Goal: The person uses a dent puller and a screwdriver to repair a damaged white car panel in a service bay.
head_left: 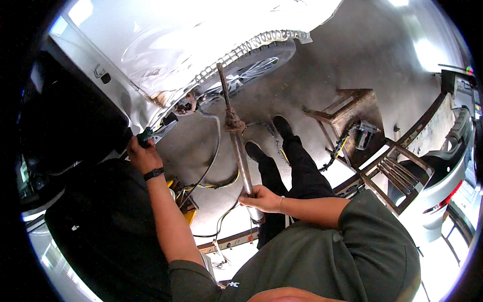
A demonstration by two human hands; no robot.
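Head view: person standing on a grey floor beside a white car, seen from above. Right hand: grip wrapped round the lower part of a long metal rod, fingers curled over it. Rod runs upward from the hand, tilted slightly left; thick smooth shaft below, rusty lump partway along, thinner bar beyond. Its thin upper end overlaps the wheel and the pale ribbed strip along the wheel arch; contact cannot be told.

Left hand: grip closed about a small green-and-black object, partly hidden by the fingers, at the edge of the dark door opening. Black band on the left wrist.

Surroundings: grey hose hanging from near the wheel arch, left of the rod; brown stool to the right, with a grey clamp-like device and cable at it; slatted rack nearer the person.
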